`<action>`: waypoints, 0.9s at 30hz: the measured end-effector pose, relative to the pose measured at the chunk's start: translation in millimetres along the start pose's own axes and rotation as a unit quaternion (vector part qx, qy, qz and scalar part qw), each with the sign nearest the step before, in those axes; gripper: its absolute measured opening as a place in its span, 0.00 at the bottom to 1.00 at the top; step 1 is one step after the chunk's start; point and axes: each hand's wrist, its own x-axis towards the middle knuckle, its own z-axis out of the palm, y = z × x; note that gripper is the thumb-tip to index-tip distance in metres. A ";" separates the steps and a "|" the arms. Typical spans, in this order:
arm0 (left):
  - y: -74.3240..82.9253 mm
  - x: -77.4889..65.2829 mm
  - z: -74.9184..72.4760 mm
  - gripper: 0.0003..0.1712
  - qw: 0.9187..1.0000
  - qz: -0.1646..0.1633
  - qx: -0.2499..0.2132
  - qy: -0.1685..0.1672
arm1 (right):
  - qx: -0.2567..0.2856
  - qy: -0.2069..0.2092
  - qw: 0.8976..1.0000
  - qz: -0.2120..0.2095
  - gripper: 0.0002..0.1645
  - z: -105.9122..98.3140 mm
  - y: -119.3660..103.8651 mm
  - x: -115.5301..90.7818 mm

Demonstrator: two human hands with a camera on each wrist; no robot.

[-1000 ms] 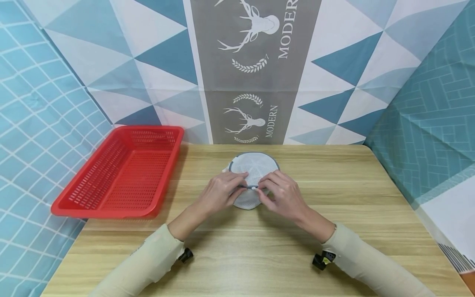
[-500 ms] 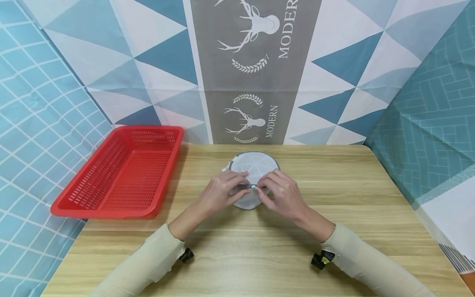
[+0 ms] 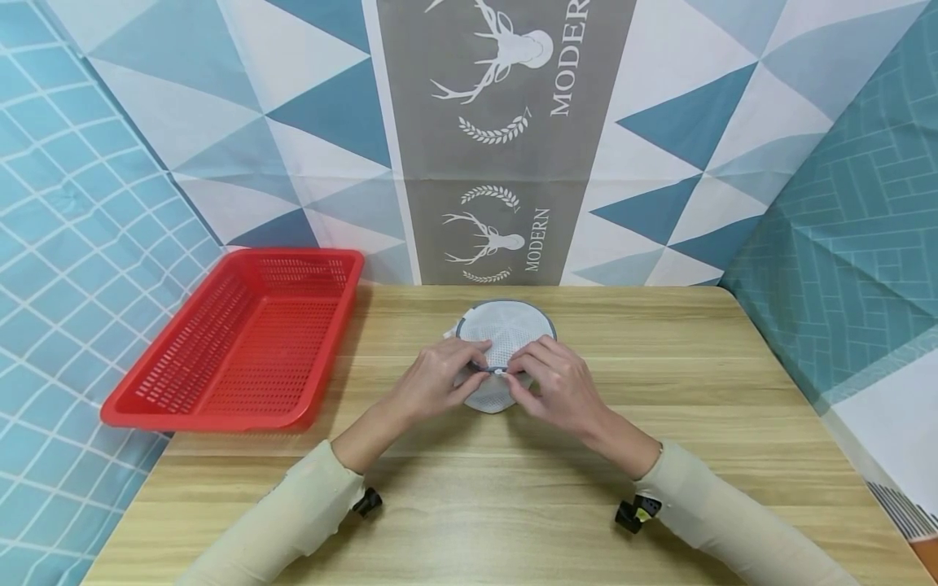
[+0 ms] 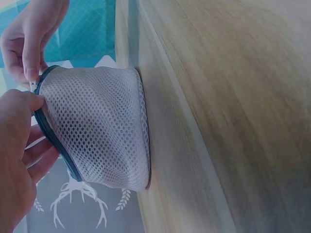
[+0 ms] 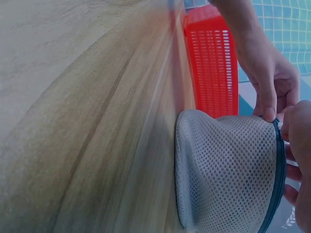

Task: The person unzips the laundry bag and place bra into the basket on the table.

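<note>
A round white mesh laundry bag (image 3: pixel 507 321) with a grey-blue zipper around its top stands on the table. Both wrist views show its mesh side wall (image 4: pixel 95 126) upright, its base on the wood. At the near edge, my left hand (image 3: pixel 440 376) pinches the zipper band (image 4: pixel 54 140) between thumb and fingers. Just beside it, my right hand (image 3: pixel 558 382) pinches the small white zipper pull (image 3: pixel 500 372). The two hands' fingertips nearly meet there. Whatever the bag may contain cannot be made out through the mesh.
A red perforated plastic basket (image 3: pixel 322 370) stands on the left of the wooden table (image 3: pixel 484 505). Patterned wall coverings (image 3: pixel 506 146) rise behind the table and at both sides. A small black wrist device (image 3: pixel 637 513) shows at each sleeve cuff.
The bag's rim has shifted slightly to the right. Both hands stay at almost the same spot on the zipper, and the basket has not moved.
</note>
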 end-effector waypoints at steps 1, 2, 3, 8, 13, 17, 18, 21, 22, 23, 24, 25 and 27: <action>0.1 -0.2 -0.3 0.10 1.000 -0.001 0.000 -0.002 | 0.000 -0.001 1.000 0.000 0.05 0.3 0.5 -0.6; 0.1 -0.5 -0.4 0.10 1.000 -0.001 0.001 -0.004 | 0.000 -0.002 1.000 -0.001 0.05 0.5 0.8 -1.1; 0.2 -0.7 -0.7 0.10 1.000 -0.001 0.001 -0.006 | -0.001 -0.002 1.000 -0.002 0.05 0.7 0.9 -1.4; 0.1 -1.4 -1.8 0.09 1.000 -0.003 0.003 -0.010 | -0.002 0.001 1.000 -0.002 0.05 0.9 1.4 -2.7; -2.2 -2.1 -1.0 0.08 1.000 0.002 0.009 0.004 | -0.003 0.001 1.000 -0.004 0.05 0.7 0.7 -1.9; -3.4 -1.9 -0.7 0.09 0.999 0.011 0.031 0.024 | -0.003 0.000 1.000 -0.001 0.05 0.6 0.5 -0.7; -3.5 -1.5 -0.6 0.09 0.999 0.013 0.037 0.027 | -0.003 0.000 1.000 0.000 0.06 0.6 0.4 -0.3; -2.4 0.4 -1.1 0.10 0.998 0.019 0.049 0.030 | -0.002 0.000 1.000 0.000 0.07 0.9 0.2 0.9; -2.3 0.8 -0.9 0.10 0.998 0.021 0.053 0.029 | -0.003 0.000 1.000 -0.001 0.07 0.8 0.0 1.3; -2.2 1.1 -0.9 0.09 0.998 0.023 0.055 0.028 | -0.002 0.000 1.000 -0.001 0.07 1.2 -0.1 1.6; -2.1 1.4 -0.9 0.09 0.998 0.026 0.056 0.028 | -0.002 0.000 1.000 -0.002 0.07 1.4 -0.3 1.8; -2.1 1.5 -0.8 0.09 0.998 0.028 0.057 0.027 | -0.001 0.000 1.000 -0.003 0.06 1.6 -0.5 1.9; -2.4 1.1 -0.6 0.09 0.998 0.031 0.058 0.025 | 0.000 0.000 1.000 -0.003 0.06 1.8 -0.7 1.7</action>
